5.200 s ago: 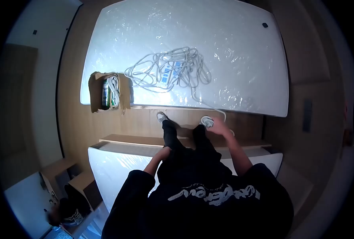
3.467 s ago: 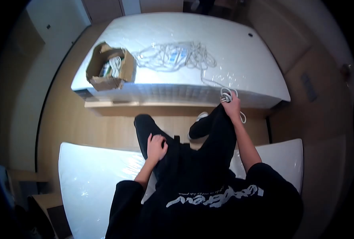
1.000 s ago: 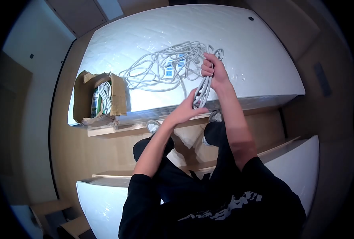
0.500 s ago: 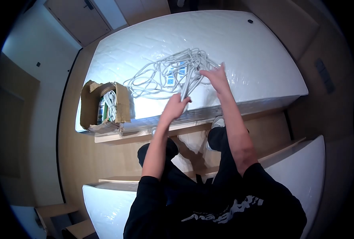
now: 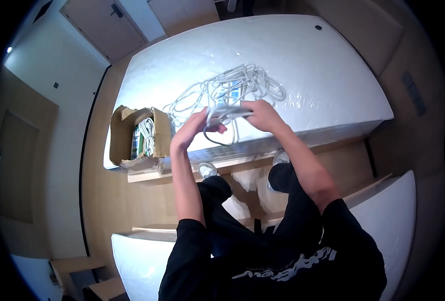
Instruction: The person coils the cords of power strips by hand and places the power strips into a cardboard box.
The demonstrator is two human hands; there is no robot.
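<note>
A tangle of white-grey power cable (image 5: pixel 210 85) lies on the plastic-wrapped mattress, with white and blue power strips (image 5: pixel 235 91) partly hidden under its loops. Between my two hands a gathered bundle of the cable (image 5: pixel 228 111) is stretched sideways, slightly blurred, and one loop hangs below it. My right hand (image 5: pixel 264 115) is closed around the bundle's right end. At the other end my left hand (image 5: pixel 192 128) grips the cable, its fingertips showing beneath the strands.
An open, torn cardboard box (image 5: pixel 163 135) stands on the mattress's near left corner, holding a coiled white cable (image 5: pixel 147 134) and a green package. A small dark object (image 5: pixel 318 27) lies at the far right of the mattress (image 5: pixel 332 80). Behind me is another wrapped mattress (image 5: pixel 137 261).
My left hand has moved left and up, and my right hand has come down and inward onto the cable. The bundle now lies sideways between them, lifted from the pile.
</note>
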